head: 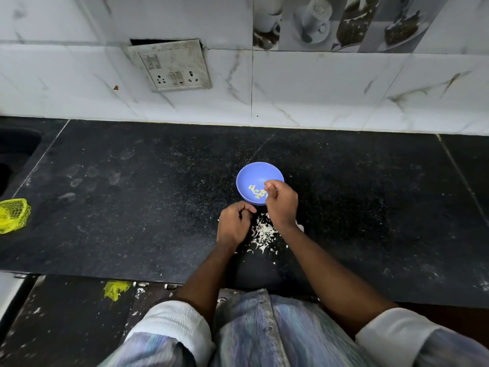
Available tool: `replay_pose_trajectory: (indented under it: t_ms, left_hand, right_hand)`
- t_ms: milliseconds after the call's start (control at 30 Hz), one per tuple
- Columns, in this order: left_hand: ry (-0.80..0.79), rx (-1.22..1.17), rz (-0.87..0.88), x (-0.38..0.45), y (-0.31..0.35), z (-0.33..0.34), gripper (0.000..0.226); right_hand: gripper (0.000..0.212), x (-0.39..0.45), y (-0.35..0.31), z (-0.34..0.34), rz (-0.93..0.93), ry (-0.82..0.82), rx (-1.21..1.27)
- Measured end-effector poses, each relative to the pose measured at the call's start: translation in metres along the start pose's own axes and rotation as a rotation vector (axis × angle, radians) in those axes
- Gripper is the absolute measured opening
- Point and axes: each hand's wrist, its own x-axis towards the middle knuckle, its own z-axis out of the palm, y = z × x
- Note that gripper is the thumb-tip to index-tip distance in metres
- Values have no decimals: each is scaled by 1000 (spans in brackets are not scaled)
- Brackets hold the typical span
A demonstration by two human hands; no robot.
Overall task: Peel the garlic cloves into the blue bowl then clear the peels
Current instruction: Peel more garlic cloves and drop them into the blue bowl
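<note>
Though crowded nearside, blue bowl [254, 173] otherwise unhemmed

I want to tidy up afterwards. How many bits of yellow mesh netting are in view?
2: a larger yellow mesh net at the counter's far left edge, and a smaller yellow scrap below the counter's front edge. Others may lie out of frame.

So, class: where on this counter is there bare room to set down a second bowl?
Bare: the stretch between yellow net bag and left hand, and right of the blue bowl. Crowded: the peels between both hands.
</note>
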Motion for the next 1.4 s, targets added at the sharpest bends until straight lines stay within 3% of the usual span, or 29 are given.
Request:
replay_pose_trajectory:
  t_ms: [100, 167, 233, 367, 467, 767, 967, 1167, 1400]
  left_hand:
    - [79, -23, -63, -2, -14, -7, 36]
    - [143, -43, -86, -4, -25, -13, 40]
    - [177, -51, -109, -6, -38, -20, 43]
    - [229, -15, -155, -14, -59, -33, 44]
    - [237, 8, -160, -18, -67, -40, 41]
    - [149, 74, -124, -12, -76, -51, 38]
    - [96, 90, -89, -11, -73, -47, 31]
    - [-14, 70, -84, -15, -64, -34, 15]
    - [47, -26, -17, -24, -40, -18, 5]
  right_hand:
    - [5, -8, -4, 5, -39, 48, 21]
    - [9, -18, -8, 13, -143, -8, -58]
    - [3, -30, -7, 27, -255, -140, -137]
    - [31, -50, -2, 47, -302, -496, -335]
    - [36, -56, -2, 57, -266, -594, -486]
    - [29, -61, -2, 71, -105, -555, -553]
    - [36, -62, 8, 74, -42, -483, -373]
    - [29, -66, 10, 61, 125, -387, -11]
    - [25, -63, 16, 33, 127, -371, 86]
